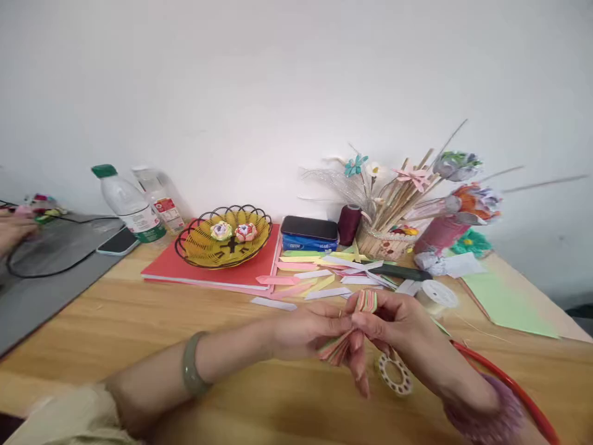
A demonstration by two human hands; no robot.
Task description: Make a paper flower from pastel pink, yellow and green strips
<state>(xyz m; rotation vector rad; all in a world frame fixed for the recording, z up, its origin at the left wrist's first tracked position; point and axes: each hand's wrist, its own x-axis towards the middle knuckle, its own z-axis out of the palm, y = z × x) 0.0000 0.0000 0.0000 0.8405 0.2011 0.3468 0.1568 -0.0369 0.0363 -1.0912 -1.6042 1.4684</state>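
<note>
In front of me my left hand [301, 330] and my right hand [401, 321] meet over a bundle of folded paper strips [336, 350] in pink, green and yellow. The fingers of both hands are closed and pinch its middle. One end fans out below the left fingers, and the other end sticks up between the right thumb and fingers. Part of the bundle is hidden by the fingers. Just below the right hand lies a pale ring with dark spots [395, 375]. Many folded paper strips [324, 283] in pink, white and yellow are spread behind the hands.
A yellow basket [204, 256] with two paper flowers sits on red paper [157, 269]. Bottles [132, 207], a blue box [309, 243], a maroon thread spool [349, 225] and a stick-filled holder [382, 242] stand farther back. White thread [438, 295] is at right. Another person's hand [16, 228] shows far left.
</note>
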